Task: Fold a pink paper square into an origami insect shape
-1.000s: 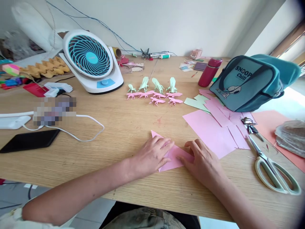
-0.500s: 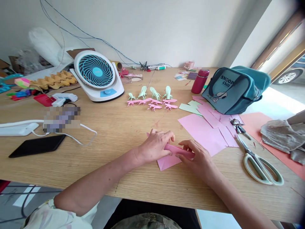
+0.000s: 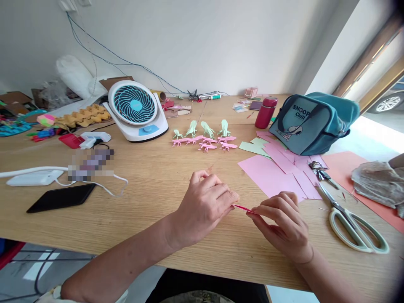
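A pink sheet of folded paper [image 3: 243, 208] is seen nearly edge-on, as a thin strip between my two hands above the table's front part. My left hand [image 3: 206, 206] is closed on its left end, covering most of that side. The thumb and fingers of my right hand [image 3: 280, 223] pinch its right end. Beyond the hands stand several folded paper insects: pale green ones [image 3: 206, 129] in the back row and pink ones [image 3: 207, 147] in front.
Pink sheets [image 3: 268, 176] and green paper pieces lie right of centre, by a teal bag [image 3: 306, 122] and a red flask [image 3: 266, 112]. Scissors [image 3: 356, 227] and keys [image 3: 318, 168] are at the right. A fan [image 3: 135, 109], a power strip [image 3: 34, 177] and a black phone [image 3: 61, 198] are left.
Both hands have lifted the folded pink paper off the table and turned it edge-on. The right hand has shifted right, and the view has tilted slightly.
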